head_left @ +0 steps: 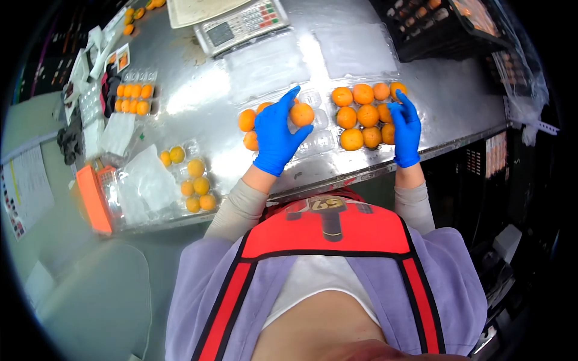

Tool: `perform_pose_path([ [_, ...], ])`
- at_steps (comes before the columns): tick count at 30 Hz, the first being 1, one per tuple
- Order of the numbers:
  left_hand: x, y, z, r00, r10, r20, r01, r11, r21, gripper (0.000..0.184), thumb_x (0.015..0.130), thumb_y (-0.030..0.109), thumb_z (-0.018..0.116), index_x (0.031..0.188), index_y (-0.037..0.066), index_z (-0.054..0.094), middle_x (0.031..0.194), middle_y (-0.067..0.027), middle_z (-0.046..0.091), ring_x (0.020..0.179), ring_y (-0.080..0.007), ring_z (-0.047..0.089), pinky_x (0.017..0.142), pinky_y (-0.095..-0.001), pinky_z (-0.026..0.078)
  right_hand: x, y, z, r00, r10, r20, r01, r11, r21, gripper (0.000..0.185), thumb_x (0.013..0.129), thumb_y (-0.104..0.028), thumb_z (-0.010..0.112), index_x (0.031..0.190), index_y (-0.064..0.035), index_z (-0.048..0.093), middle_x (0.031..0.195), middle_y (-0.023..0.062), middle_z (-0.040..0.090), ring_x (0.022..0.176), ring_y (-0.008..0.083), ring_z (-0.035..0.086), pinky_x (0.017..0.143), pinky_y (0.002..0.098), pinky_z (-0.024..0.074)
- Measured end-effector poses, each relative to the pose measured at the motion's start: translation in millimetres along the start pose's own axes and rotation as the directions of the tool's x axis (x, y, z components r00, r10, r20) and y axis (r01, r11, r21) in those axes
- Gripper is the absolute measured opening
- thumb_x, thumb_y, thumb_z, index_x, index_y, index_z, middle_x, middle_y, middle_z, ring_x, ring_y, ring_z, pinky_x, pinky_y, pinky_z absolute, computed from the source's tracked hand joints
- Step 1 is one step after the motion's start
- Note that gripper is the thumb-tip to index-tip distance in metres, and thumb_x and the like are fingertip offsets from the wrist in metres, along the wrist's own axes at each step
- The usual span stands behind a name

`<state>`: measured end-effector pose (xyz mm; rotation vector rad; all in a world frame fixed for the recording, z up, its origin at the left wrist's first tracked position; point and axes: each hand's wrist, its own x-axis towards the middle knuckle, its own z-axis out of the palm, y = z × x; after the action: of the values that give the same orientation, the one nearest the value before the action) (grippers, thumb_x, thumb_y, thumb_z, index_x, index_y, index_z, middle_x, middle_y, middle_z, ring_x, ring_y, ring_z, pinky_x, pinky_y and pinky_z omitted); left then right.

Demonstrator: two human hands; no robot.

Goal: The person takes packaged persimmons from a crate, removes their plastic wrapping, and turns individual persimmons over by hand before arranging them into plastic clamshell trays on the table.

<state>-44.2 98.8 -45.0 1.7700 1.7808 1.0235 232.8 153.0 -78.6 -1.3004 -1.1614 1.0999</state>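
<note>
My left hand (279, 133), in a blue glove, has its thumb and fingers curved around an orange (301, 114) above a clear plastic tray (325, 140). More oranges (246, 120) lie in that tray to the left of the hand, partly covered by it. My right hand (407, 132), gloved in blue too, is at the right edge of a second clear tray filled with rows of oranges (367, 115). Its fingers are stretched out, with the tips beside the oranges at that edge; the hand hides part of them.
A scale (241, 27) stands at the back of the metal table (186, 84). At the back right is a black crate (445, 30). Smaller packs of orange fruit (133, 99) and yellow-orange fruit (197, 185) lie left, near an orange basket (95, 198). The table's front edge runs before my apron.
</note>
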Motion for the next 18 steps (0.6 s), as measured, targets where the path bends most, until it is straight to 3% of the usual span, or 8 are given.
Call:
perform_pose_path([
  [2,2,-5,6,0.999,0.048,0.022,-0.05,0.996,0.075,0.074,0.061,0.021,0.079,0.129,0.015,0.051,0.095,-0.0088,0.063,0.082,-0.0264,0.058,0.076,-0.0376,0.046,0,4,-20,1.0,0.008,-0.024,-0.009,0.999,-0.039,0.037,0.09,-0.004,0.055,0.127,-0.0025,0.052,0.109,0.0022,0.06,0.095,0.007,0.055,0.087,0.0226,0.0436],
  [6,9,-6,14,0.995,0.071,0.069,-0.076,0.995,0.071,0.073,0.062,0.022,0.079,0.129,0.015,0.051,0.096,-0.0086,0.063,0.084,-0.0262,0.058,0.077,-0.0377,0.045,-11,2,-35,0.996,0.077,-0.044,-0.08,0.993,-0.088,0.039,0.089,-0.004,0.057,0.128,-0.0029,0.052,0.108,0.0013,0.06,0.092,0.0068,0.055,0.086,0.0226,0.043],
  [8,13,-5,18,0.994,0.046,0.104,-0.05,0.998,0.035,0.073,0.062,0.022,0.079,0.129,0.016,0.05,0.098,-0.008,0.063,0.084,-0.0262,0.058,0.077,-0.0376,0.044,-19,8,-36,0.999,-0.022,-0.037,0.014,0.978,-0.21,0.041,0.088,-0.002,0.058,0.128,-0.0032,0.052,0.109,0.001,0.06,0.09,0.0065,0.054,0.086,0.0222,0.0427],
  [9,15,-3,21,0.992,0.055,0.117,-0.059,0.998,0.031,0.073,0.062,0.022,0.079,0.129,0.016,0.05,0.098,-0.008,0.063,0.084,-0.0262,0.058,0.077,-0.0376,0.044,-23,11,-39,0.998,-0.018,-0.054,0.003,0.966,-0.26,0.04,0.086,-0.004,0.06,0.125,-0.0026,0.054,0.107,0.0056,0.061,0.093,0.0109,0.057,0.085,0.0244,0.0457],
  [12,20,6,26,0.983,0.042,0.178,-0.045,0.999,0.013,0.073,0.064,0.017,0.078,0.131,0.012,0.049,0.104,-0.0129,0.063,0.095,-0.0278,0.06,0.082,-0.0379,0.048,-33,14,-41,0.991,-0.104,-0.084,0.076,0.955,-0.285,0.042,0.084,-0.006,0.062,0.125,-0.0027,0.054,0.11,0.008,0.061,0.097,0.0155,0.059,0.087,0.0281,0.046],
  [13,22,8,29,0.98,0.088,0.18,-0.093,0.996,0.017,0.072,0.065,0.016,0.078,0.131,0.012,0.049,0.106,-0.0135,0.063,0.096,-0.0285,0.06,0.082,-0.0385,0.048,-34,18,-49,0.984,-0.165,-0.065,0.125,0.904,-0.408,0.043,0.083,-0.007,0.062,0.125,-0.0028,0.053,0.116,0.0102,0.059,0.105,0.02,0.056,0.092,0.0321,0.0438],
  [16,28,19,33,0.964,0.12,0.237,-0.123,0.992,0.0,0.07,0.066,0.015,0.076,0.131,0.012,0.048,0.11,-0.0146,0.062,0.099,-0.0297,0.06,0.084,-0.039,0.047,-36,9,-55,0.972,-0.097,-0.214,0.012,0.93,-0.368,0.044,0.083,-0.009,0.062,0.126,-0.0035,0.053,0.118,0.0115,0.057,0.11,0.0215,0.053,0.096,0.034,0.0401],
  [18,30,24,38,0.952,0.106,0.288,-0.105,0.994,-0.016,0.069,0.067,0.015,0.075,0.131,0.011,0.048,0.112,-0.0151,0.061,0.101,-0.0303,0.059,0.086,-0.0389,0.046,-35,11,-68,0.974,-0.071,-0.213,-0.029,0.901,-0.433,0.047,0.084,-0.01,0.061,0.13,-0.0068,0.049,0.129,0.0075,0.054,0.117,0.0194,0.051,0.097,0.036,0.0385],
])
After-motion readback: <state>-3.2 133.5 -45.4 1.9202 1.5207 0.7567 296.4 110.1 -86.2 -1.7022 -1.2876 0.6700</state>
